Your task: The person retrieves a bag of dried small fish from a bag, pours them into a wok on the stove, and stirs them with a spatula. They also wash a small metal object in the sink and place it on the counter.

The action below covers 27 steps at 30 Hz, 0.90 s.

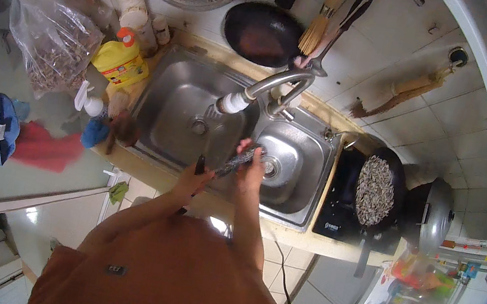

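Over the front of the double steel sink (167, 152), my left hand (191, 181) grips a slotted turner by its black handle (201, 165). The slotted metal head (216, 113) points away from me, partly behind the faucet's end. My right hand (252, 168) is closed around a dark, glinting scrubber (238, 160), which looks like steel wool. The scrubber's lower end reaches the fingers of my left hand. Both hands are near the divider between the two basins. The faucet (278, 81) arches over the left basin, its white-wrapped spout above the turner head.
To the right, a frying pan of seeds (375, 192) sits on a black cooktop (334, 214), beside a lidded wok (434, 215). Left of the sink stand a yellow detergent bottle (121, 63), a spray bottle (91, 104) and a plastic bag (51, 35). A black pan (262, 33) hangs behind.
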{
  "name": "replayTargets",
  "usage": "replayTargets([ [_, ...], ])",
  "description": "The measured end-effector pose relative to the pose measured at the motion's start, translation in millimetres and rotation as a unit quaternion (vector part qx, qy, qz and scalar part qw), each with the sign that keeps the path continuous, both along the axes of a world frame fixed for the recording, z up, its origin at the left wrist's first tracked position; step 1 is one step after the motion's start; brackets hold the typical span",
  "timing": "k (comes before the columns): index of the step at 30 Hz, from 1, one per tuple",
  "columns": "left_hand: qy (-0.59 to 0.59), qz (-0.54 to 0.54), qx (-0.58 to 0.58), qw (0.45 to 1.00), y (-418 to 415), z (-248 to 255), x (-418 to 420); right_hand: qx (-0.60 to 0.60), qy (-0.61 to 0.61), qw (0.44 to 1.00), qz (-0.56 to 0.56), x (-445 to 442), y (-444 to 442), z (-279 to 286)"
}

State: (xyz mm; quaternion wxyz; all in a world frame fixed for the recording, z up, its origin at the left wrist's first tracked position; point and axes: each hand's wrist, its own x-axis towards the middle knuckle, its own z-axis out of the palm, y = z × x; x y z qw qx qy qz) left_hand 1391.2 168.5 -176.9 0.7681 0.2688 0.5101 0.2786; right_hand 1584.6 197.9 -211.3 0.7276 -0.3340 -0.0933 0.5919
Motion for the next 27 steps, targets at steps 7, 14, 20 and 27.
replayTargets([
  [7,0.139,-0.064,0.188,0.970,0.5,7.2,-44.4,-0.204,-0.229,0.945,-0.111,115.0,86.1,-25.2],
  [14,0.131,-0.020,0.107,0.985,-15.9,4.6,-73.7,-0.260,-0.193,0.946,-0.022,160.3,141.5,-46.3],
  [20,0.168,-0.044,0.175,0.969,-22.9,-13.2,-88.6,-0.259,-0.082,0.962,-0.024,153.1,150.8,-60.8],
  [27,0.152,-0.052,0.159,0.974,-19.4,-2.6,-86.8,-0.190,-0.087,0.977,0.030,89.6,107.6,-39.9],
])
